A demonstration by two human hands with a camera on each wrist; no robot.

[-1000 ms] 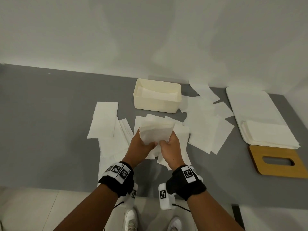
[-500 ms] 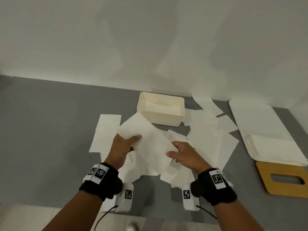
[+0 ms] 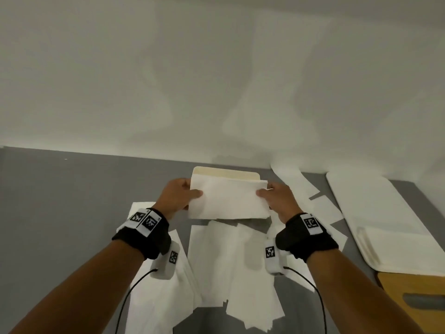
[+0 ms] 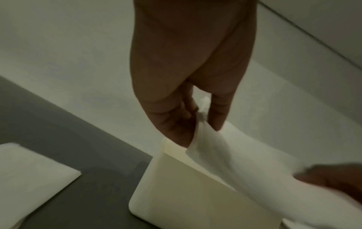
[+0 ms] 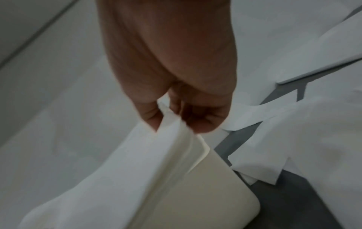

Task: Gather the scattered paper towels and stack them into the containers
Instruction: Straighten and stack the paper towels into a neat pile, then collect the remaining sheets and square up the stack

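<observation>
While the folded paper towel (image 3: 228, 201) hangs stretched between the two hands just above the cream box (image 3: 226, 174) at the far middle of the grey table (image 3: 60, 213), the head view suggests the main risk: the towel looks about as long as the box, so if it comes down skewed an end could catch on the rim and the sheet would crumple or drape over the wall instead of lying flat. The left hand (image 3: 177, 197) pinches its left end and the right hand (image 3: 279, 201) its right end, thumbs on the near face. What the box holds is hidden behind the towel; the long white tray (image 3: 366, 203) at the far right carries a flat stack of towels (image 3: 395, 247) on its near end, and loose towels (image 3: 231, 266) lie scattered on the near side, so much work seems left. In the left wrist view the left hand's fingers (image 4: 176, 124) are pressed together against the thumb with the towel's corner between them, above the box's left corner (image 4: 176, 186); letting go on one side first would probably swing the sheet askew. In the right wrist view the right thumb (image 5: 150, 114) and curled fingers nip several layers over the box's right corner (image 5: 225, 178); a slack grip might let those layers fan apart.
</observation>
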